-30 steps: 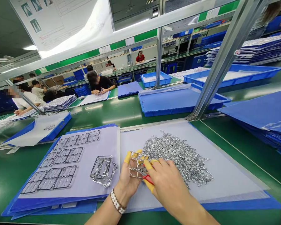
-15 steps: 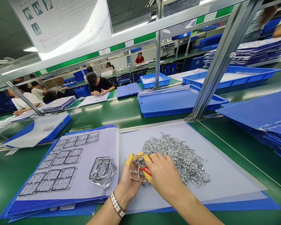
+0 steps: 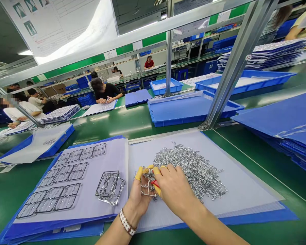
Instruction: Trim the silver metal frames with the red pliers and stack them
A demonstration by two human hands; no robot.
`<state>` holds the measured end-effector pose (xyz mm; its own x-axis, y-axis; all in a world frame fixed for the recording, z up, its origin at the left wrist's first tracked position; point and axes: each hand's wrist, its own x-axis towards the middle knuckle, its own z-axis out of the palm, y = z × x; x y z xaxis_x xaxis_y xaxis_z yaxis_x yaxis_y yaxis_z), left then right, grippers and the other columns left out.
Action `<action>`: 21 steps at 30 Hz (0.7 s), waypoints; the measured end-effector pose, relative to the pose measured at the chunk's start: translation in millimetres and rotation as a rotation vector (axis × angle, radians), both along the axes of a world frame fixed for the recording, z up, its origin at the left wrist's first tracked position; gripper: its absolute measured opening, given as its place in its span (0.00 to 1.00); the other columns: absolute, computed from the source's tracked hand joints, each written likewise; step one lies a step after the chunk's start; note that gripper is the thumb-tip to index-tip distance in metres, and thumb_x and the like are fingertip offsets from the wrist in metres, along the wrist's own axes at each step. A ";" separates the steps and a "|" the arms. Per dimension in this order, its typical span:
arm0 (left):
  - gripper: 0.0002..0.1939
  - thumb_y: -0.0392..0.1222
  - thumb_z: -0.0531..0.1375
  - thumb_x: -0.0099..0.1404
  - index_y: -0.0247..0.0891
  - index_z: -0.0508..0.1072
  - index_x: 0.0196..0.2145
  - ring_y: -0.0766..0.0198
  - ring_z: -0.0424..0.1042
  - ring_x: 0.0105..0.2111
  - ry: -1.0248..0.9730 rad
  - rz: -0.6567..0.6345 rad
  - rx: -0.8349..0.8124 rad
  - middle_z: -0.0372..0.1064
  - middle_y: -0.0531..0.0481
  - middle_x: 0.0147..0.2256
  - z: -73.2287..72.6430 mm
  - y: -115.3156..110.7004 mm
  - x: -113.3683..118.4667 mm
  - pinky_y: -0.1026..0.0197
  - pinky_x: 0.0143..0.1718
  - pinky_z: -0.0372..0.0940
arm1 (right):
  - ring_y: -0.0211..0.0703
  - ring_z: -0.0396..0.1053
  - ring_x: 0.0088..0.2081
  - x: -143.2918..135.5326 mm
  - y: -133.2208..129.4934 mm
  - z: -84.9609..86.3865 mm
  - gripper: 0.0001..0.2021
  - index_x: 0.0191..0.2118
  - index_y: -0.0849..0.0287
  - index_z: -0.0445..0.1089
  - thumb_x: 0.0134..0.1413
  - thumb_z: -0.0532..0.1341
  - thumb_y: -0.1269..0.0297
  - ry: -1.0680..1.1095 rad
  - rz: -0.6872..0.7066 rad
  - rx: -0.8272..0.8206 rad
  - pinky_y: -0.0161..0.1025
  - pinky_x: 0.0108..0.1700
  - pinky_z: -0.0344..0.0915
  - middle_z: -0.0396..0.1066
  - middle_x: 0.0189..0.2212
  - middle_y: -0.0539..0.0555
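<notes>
My left hand point(image 3: 137, 200), with yellow finger covers and a bracelet at the wrist, holds a shiny silver sprue frame point(image 3: 144, 191) with small parts on its bars. Closed around red-handled nippers point(image 3: 155, 183), my right hand point(image 3: 175, 190) works at the frame's upper right; the jaws are partly hidden by fingers. Just behind both hands lies a heap of small silver pieces point(image 3: 191, 166) on a white sheet point(image 3: 244, 190). To the left, several overlapping sprue frames point(image 3: 108, 185) form a loose pile, beside rows of flat dark-edged frames point(image 3: 58, 199).
A metal post point(image 3: 232, 68) rises from the green bench beyond the sheet. Blue trays point(image 3: 178, 119) stand behind it, and a stack of blue sheets point(image 3: 283, 119) is at right. Another tray point(image 3: 63, 139) sits at left. A person in black point(image 3: 107, 91) works across the bench.
The view has shifted slightly. My hands keep nearly the same hold on the frame and nippers, with the nippers still at the frame's upper right.
</notes>
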<state>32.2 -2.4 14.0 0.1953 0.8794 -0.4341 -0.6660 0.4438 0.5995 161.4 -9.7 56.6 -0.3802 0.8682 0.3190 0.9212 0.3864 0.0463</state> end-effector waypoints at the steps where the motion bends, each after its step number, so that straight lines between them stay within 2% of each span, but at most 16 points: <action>1: 0.20 0.53 0.58 0.62 0.37 0.73 0.46 0.65 0.69 0.28 -0.015 -0.005 0.001 0.72 0.48 0.40 0.8 -0.1 0.2 0.63 0.26 0.62 | 0.47 0.66 0.35 -0.7 -0.7 0.6 0.09 0.42 0.59 0.70 0.54 0.61 0.66 -0.003 -0.002 0.000 0.44 0.36 0.50 0.71 0.31 0.54; 5: 0.21 0.53 0.58 0.62 0.36 0.73 0.47 0.66 0.69 0.27 -0.016 -0.031 0.006 0.73 0.47 0.39 4.8 -0.5 -0.1 0.64 0.25 0.61 | 0.46 0.66 0.34 2.2 -2.4 0.3 0.10 0.41 0.59 0.70 0.52 0.63 0.66 0.018 0.000 0.008 0.43 0.35 0.50 0.71 0.30 0.54; 10: 0.24 0.56 0.55 0.63 0.34 0.72 0.48 0.58 0.72 0.31 -0.063 -0.122 0.012 0.72 0.42 0.42 3.6 0.4 -4.1 0.58 0.29 0.65 | 0.46 0.65 0.37 22.1 -3.7 -7.0 0.16 0.44 0.58 0.69 0.47 0.66 0.63 0.092 -0.033 0.031 0.43 0.37 0.50 0.72 0.33 0.52; 14: 0.25 0.57 0.54 0.63 0.32 0.73 0.46 0.56 0.72 0.32 -0.071 -0.150 -0.015 0.72 0.40 0.43 -1.1 1.9 -5.5 0.55 0.32 0.66 | 0.46 0.65 0.37 32.2 -5.1 -14.1 0.12 0.40 0.58 0.70 0.49 0.65 0.64 0.051 -0.074 -0.006 0.43 0.37 0.50 0.72 0.32 0.53; 21: 0.26 0.57 0.55 0.63 0.30 0.73 0.46 0.56 0.72 0.33 -0.038 -0.158 -0.030 0.71 0.39 0.45 -1.3 2.0 -3.6 0.52 0.35 0.67 | 0.47 0.65 0.37 27.3 -4.7 -17.2 0.11 0.42 0.58 0.69 0.50 0.63 0.65 0.012 -0.079 -0.022 0.43 0.37 0.48 0.71 0.32 0.54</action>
<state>28.6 -0.4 12.8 0.3468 0.8231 -0.4497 -0.6086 0.5623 0.5598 188.7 -14.4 39.4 -0.3065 0.9021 0.3036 0.9493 0.3133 0.0274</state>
